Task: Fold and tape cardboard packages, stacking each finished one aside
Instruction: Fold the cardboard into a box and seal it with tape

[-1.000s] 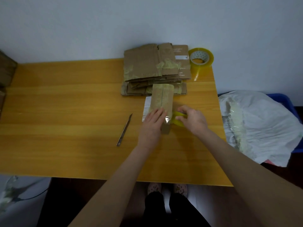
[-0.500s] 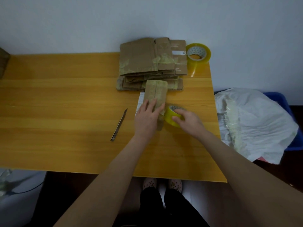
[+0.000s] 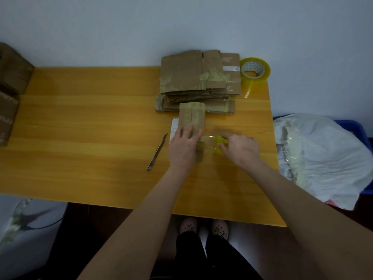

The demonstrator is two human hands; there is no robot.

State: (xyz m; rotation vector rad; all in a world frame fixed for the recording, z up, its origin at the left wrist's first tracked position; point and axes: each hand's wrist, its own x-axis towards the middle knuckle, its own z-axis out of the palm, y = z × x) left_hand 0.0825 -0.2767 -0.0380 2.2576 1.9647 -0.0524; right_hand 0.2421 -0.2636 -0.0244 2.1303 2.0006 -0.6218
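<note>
Lying flat on the yellow wooden surface (image 3: 90,128), right of its middle, the package (image 3: 191,118) is a narrow brown cardboard piece with its long axis running away from the person and a seam down its centre. Its far end is just in front of the stack (image 3: 193,77); whether the two touch I cannot tell. The left hand (image 3: 182,146) presses down on the package's near half, fingers straight and spread, not curled round anything. A white label (image 3: 174,126) pokes out from the package's left edge beside those fingers.

A clear strip of tape (image 3: 207,140) stretches from the package's right edge to the roll (image 3: 220,145), a small yellow one just right of the package. The right hand (image 3: 240,148) grips this roll, fingers curled over it; the hand is slightly blurred.

A slim metal knife (image 3: 157,152) lies on the surface just left of the left hand, blade pointing away.

The stack is flattened cardboard, several layers with patches of tape, near the wall. A spare roll (image 3: 254,70) sits at the far right corner, touching the stack's right side, a loose tail of tape trailing toward the person.

Brown boxes (image 3: 10,77) stand at the far left edge. Right of the surface, a crumpled white bag (image 3: 323,154) lies over a blue bin (image 3: 361,128). Below the near edge, two light shoes (image 3: 203,229) show.
</note>
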